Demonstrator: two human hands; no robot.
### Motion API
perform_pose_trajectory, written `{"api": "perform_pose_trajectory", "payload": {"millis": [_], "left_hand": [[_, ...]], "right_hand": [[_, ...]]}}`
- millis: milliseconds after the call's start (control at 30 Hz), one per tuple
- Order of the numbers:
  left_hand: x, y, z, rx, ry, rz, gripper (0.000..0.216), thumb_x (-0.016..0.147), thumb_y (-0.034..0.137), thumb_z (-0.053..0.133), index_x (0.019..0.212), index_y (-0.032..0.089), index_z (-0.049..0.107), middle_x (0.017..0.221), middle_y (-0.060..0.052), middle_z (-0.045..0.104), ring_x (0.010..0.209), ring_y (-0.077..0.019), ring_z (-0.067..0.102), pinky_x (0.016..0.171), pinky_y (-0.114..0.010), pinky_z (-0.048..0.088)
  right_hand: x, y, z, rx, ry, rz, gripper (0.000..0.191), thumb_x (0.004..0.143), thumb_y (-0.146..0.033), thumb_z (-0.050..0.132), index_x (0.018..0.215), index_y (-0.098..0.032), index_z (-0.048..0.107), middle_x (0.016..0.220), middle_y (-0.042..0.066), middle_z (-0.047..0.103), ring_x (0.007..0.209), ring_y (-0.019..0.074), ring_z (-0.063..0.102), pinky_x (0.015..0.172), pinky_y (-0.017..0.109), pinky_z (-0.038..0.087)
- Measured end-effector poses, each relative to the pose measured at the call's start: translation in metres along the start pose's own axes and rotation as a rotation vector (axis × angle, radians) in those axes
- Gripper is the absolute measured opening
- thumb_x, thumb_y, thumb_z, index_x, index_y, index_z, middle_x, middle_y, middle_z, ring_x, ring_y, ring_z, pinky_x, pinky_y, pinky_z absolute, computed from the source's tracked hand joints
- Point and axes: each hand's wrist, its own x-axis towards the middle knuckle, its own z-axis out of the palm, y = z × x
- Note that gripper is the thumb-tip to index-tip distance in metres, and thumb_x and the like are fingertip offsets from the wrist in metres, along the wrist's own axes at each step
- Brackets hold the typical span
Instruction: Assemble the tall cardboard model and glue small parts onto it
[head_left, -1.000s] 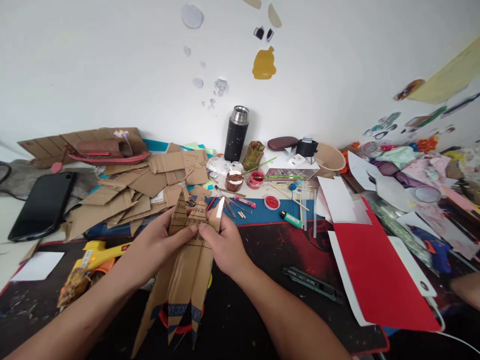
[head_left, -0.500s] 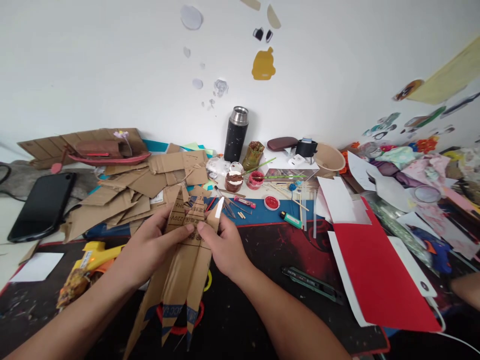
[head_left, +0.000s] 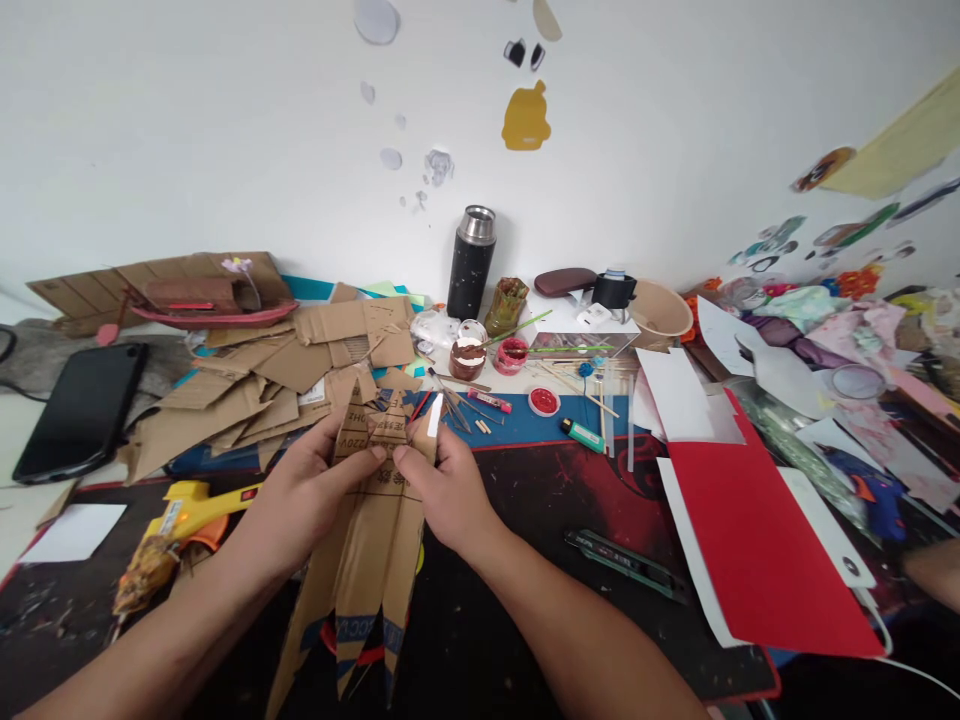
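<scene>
Seen from where I stand: a piece of folded cardboard (head_left: 367, 560) is held up over the dark mat (head_left: 517, 620) on the bench (head_left: 15, 415), in front of and left of the black flask (head_left: 471, 270), which serves as reference. Left hand (head_left: 304, 490) grips its left edge, right hand (head_left: 450, 490) its right edge; both thumbs press the printed face, tips close together, with most of the fingers hidden behind. Creases run lengthwise; the lower ends are pointed, with blue print. Left of the flask: a heap of cardboard scraps (head_left: 255, 395), a model boat (head_left: 210, 303) and, farther out, a black phone (head_left: 79, 410). Front-left of it: a yellow glue gun (head_left: 184, 520), lying beside the left forearm. Just in front of the flask: a jar of brown paint (head_left: 466, 360), a jar of red paint (head_left: 511, 358) to its right. Front-right of the flask: a utility knife (head_left: 626, 565), and farther right a red sheet (head_left: 772, 540). Right of the flask: a tan bowl (head_left: 664, 312).
</scene>
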Motion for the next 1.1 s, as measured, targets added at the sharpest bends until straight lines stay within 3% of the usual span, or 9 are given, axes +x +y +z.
{"api": "perform_pose_trajectory", "payload": {"millis": [200,367,633,833,967,1100], "left_hand": [[0.0013,0.0038,0.0019,0.008,0.02,-0.045,0.055,0.068,0.059,0.095,0.109,0.024,0.082,0.106,-0.008,0.091,0.098,-0.0369,0.085,0.082,-0.044,0.069],[0.0004,0.0053,0.0017,-0.041,0.059,-0.06,0.058,0.068,0.058,0.098,0.113,0.025,0.081,0.108,-0.008,0.091,0.105,-0.0386,0.086,0.079,-0.042,0.07],[0.0014,0.0046,0.001,-0.11,0.004,-0.134,0.054,0.066,0.049,0.101,0.112,0.026,0.083,0.107,-0.005,0.092,0.095,-0.0348,0.086,0.082,-0.042,0.07],[-0.0009,0.0013,0.0006,-0.057,-0.01,-0.04,0.041,0.075,0.05,0.095,0.107,0.025,0.086,0.109,-0.007,0.091,0.099,-0.0338,0.085,0.087,-0.042,0.068],[-0.0017,0.0026,0.0016,-0.009,0.001,-0.042,0.037,0.074,0.05,0.094,0.1,0.024,0.085,0.099,-0.006,0.09,0.092,-0.0322,0.083,0.079,-0.039,0.066],[-0.0007,0.0015,0.0021,-0.009,-0.001,-0.031,0.04,0.075,0.05,0.093,0.104,0.023,0.085,0.101,-0.007,0.09,0.098,-0.0343,0.084,0.082,-0.04,0.066]], "right_hand": [[0.0016,0.0013,0.0013,0.054,-0.03,0.023,0.029,0.085,-0.048,0.074,0.106,-0.027,0.073,0.096,0.003,0.077,0.105,0.0307,0.075,0.096,0.044,0.062],[0.0009,-0.004,-0.0013,0.065,-0.061,0.02,0.03,0.086,-0.049,0.076,0.107,-0.028,0.074,0.1,0.004,0.079,0.111,0.032,0.076,0.101,0.046,0.062],[0.0018,-0.0021,-0.0021,0.046,-0.029,0.043,0.028,0.083,-0.049,0.076,0.1,-0.027,0.069,0.099,0.003,0.078,0.105,0.0299,0.076,0.094,0.043,0.062],[0.0001,-0.0037,0.0004,0.064,-0.037,0.014,0.027,0.084,-0.045,0.075,0.104,-0.028,0.071,0.097,0.003,0.077,0.107,0.0304,0.075,0.096,0.043,0.061],[-0.0001,-0.0023,0.0007,0.071,-0.031,0.012,0.025,0.083,-0.045,0.075,0.099,-0.027,0.068,0.09,0.001,0.072,0.096,0.0278,0.071,0.089,0.04,0.059],[-0.0005,0.0041,-0.001,0.038,-0.001,0.023,0.023,0.084,-0.044,0.075,0.092,-0.026,0.063,0.084,-0.002,0.065,0.084,0.0226,0.063,0.081,0.036,0.056]]}}
